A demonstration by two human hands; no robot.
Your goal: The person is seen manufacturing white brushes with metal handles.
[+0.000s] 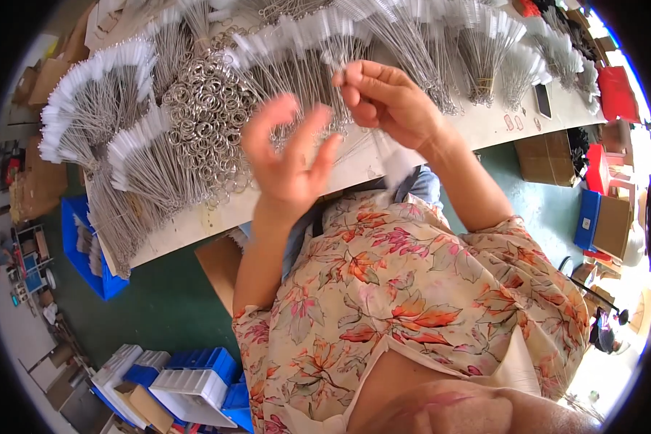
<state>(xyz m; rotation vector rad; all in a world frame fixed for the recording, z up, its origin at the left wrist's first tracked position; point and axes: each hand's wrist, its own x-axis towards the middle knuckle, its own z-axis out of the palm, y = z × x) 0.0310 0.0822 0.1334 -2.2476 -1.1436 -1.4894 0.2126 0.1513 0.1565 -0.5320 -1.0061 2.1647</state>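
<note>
My left hand (289,155) is raised above the front of the table, its fingers spread and blurred, with nothing visible in them. To its right, my right hand (394,105) pinches thumb and forefinger together on a thin wire brush. The brush's white bristle end (398,163) hangs blurred below the palm; most of its wire is hidden by the hand. Beside my left hand lies a big heap of metal split rings (208,108). Bundles of wire brushes with white bristles (296,54) lie behind both hands.
More brush bundles (98,90) cover the left of the pale table (188,235). A phone (542,101) lies at the right. Blue bins (98,267) and a cardboard box (546,159) stand on the green floor, with stacked crates (195,394) lower left.
</note>
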